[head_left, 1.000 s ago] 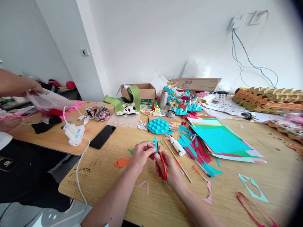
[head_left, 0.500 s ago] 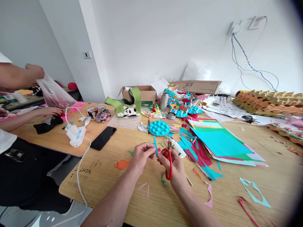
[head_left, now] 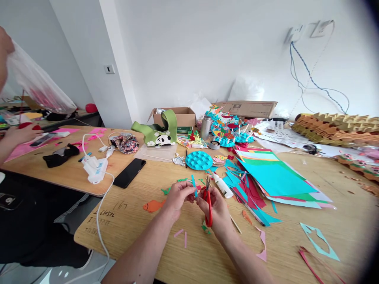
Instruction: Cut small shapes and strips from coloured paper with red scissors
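Teal paper strip (head_left: 194,186), narrow, nearly upright

Single head-worn view, pointed forward and down across light-wood tabletop (head_left: 133,236); bare left hand (head_left: 177,199), bare right hand (head_left: 213,211) framed close; white wall (head_left: 189,55) seen beyond.

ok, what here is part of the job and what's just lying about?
In use: left hand holding a teal paper strip; right hand holding red-handled scissors.

Lying about: orange paper fish, white tube, black smartphone, green panda bag, cardboard box.
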Demonstrator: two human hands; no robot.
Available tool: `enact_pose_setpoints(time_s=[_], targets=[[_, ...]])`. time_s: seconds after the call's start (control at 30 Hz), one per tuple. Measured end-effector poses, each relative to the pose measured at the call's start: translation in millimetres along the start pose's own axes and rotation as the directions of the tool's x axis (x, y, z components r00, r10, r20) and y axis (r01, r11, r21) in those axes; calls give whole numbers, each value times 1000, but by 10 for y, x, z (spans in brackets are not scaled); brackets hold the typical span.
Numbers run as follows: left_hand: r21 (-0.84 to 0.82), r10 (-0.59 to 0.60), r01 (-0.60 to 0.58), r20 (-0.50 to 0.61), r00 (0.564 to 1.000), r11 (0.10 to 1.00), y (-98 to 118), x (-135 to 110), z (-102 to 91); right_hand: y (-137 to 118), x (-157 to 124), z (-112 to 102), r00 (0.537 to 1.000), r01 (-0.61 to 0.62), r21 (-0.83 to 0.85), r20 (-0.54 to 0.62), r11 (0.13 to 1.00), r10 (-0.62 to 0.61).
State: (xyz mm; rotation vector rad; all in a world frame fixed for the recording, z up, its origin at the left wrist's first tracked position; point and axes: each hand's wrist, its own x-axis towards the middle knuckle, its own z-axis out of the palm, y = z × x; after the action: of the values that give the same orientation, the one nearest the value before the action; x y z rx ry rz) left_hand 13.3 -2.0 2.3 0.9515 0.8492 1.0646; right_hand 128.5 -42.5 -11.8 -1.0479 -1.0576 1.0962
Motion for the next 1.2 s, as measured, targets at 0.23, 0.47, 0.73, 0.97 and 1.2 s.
enact_pose_setpoints(time_s=[0.23, 0.47, 0.73, 0.97, 1.2], targets=[[5, 23, -23, -24, 999, 1000, -4, 23, -23, 23, 5, 2, 999, -7, -43, 43, 999, 9], [-31, 15, -17, -42, 999, 999, 6, 28, -38, 57, 29, -23, 998, 11, -98, 57, 995, -6], [-141, 54, -77, -160, 986, 987, 27, 79, -87, -451, 352, -103, 996, -8, -407, 76, 913, 43], [-121, 54, -72, -151, 987, 990, -1, 81, -90, -1118, 1004, 105, 996, 88, -741, 76, 666, -46], [-99, 53, -69, -159, 986, 993, -12, 92, -78, -1087, 1421, 155, 992, -13, -986, -33, 164, -119]])
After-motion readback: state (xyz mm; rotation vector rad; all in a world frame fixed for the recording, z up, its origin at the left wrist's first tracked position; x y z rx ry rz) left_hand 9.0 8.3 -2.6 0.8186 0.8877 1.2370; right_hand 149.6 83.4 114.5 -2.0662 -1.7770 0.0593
